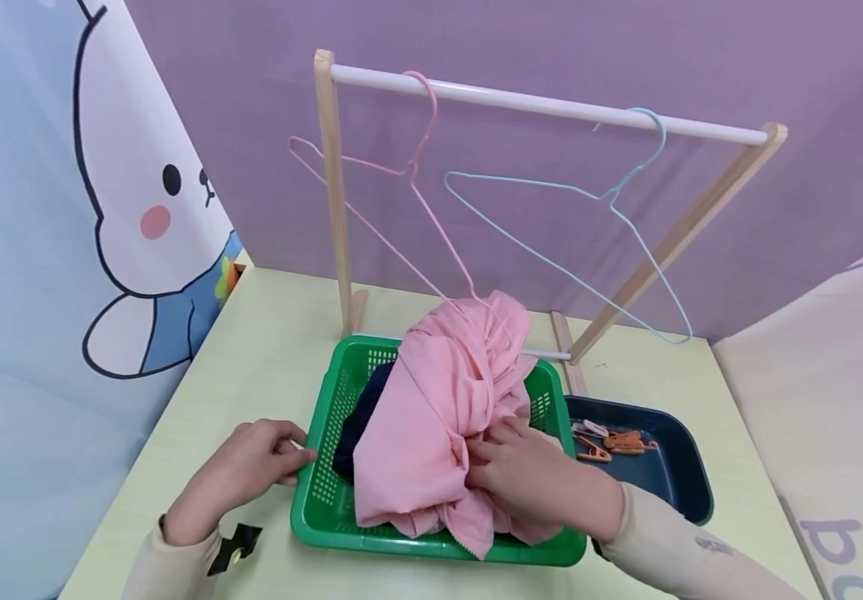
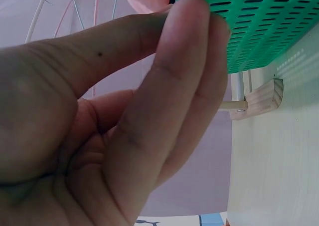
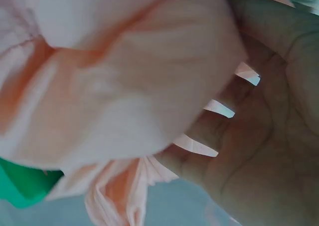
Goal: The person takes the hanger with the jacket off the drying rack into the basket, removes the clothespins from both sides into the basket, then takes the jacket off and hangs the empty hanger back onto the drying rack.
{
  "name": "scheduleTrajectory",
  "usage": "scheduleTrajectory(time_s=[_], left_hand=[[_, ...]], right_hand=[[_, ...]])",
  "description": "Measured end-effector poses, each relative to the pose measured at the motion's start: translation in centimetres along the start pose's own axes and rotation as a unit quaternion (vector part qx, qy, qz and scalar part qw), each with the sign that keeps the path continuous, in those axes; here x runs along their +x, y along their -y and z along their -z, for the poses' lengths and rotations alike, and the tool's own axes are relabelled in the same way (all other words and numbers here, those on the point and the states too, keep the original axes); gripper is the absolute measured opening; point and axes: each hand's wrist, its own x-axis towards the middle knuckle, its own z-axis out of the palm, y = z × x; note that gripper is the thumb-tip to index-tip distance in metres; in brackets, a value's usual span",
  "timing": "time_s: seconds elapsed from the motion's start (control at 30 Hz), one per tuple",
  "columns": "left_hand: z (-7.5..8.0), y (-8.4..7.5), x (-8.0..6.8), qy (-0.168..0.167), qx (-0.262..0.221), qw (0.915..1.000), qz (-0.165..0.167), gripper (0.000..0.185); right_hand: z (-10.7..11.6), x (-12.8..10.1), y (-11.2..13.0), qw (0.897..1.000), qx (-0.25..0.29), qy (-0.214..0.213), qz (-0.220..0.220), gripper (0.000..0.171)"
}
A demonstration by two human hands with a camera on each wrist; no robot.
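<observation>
A green plastic basket stands on the table. My left hand pinches its left rim between thumb and fingers; the left wrist view shows the fingertips at the green edge. Heaped in the basket is a bunched pink garment, with a dark navy cloth showing under its left side. My right hand lies on the pink garment, its fingers reaching into the folds. In the right wrist view those fingers are spread and fairly straight, their tips hidden behind the pink fabric.
Behind the basket stands a rack with wooden legs and a white bar. A pink hanger and a light blue hanger hang from it. Right of the basket, a dark tray holds several clothespins.
</observation>
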Motion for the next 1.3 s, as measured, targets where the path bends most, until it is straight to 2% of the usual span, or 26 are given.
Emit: scheduleTrajectory(time_s=[0.2,0.37,0.53,0.8,0.87,0.97,1.03,1.1,1.2,1.3], left_hand=[[0.1,0.0,0.0,0.001,0.001,1.0,-0.007,0.025],[0.2,0.0,-0.1,0.0,0.004,1.0,-0.006,0.026],[0.2,0.0,0.0,0.0,0.005,1.0,-0.006,0.026],[0.1,0.0,-0.1,0.001,0.001,0.9999,-0.012,0.025],[0.1,0.0,-0.1,0.0,0.0,0.9999,-0.013,0.025],[0.1,-0.1,-0.2,0.0,0.0,0.9999,-0.014,0.024],[0.1,-0.2,-0.2,0.0,0.0,0.9999,-0.014,0.024],[0.1,-0.2,-0.2,0.001,0.001,0.9999,-0.013,0.024],[0.2,-0.2,-0.2,0.0,0.002,0.9999,-0.01,0.024],[0.2,-0.1,-0.2,0.0,0.002,1.0,-0.008,0.025]], right_hand=[[-1.6,2.3,-0.9,1.0,-0.013,0.015,-0.002,0.013],[-1.9,3.4,-1.4,1.0,-0.008,0.025,0.009,0.014],[-1.1,3.1,-1.6,0.999,0.008,0.031,-0.005,0.016],[2.1,0.0,-2.4,0.998,0.057,-0.03,0.004,0.023],[2.6,-0.8,-3.4,0.996,0.068,-0.058,0.012,0.028],[3.0,-1.6,-5.6,0.991,0.07,-0.117,-0.014,0.024],[2.9,-1.7,-7.6,0.983,0.08,-0.155,-0.059,0.019],[2.7,-1.3,-9.7,0.969,0.108,-0.181,-0.13,0.015],[2.2,0.2,-12.8,0.936,0.185,-0.199,-0.223,0.029],[1.8,2.1,-15.1,0.898,0.267,-0.203,-0.283,0.039]])
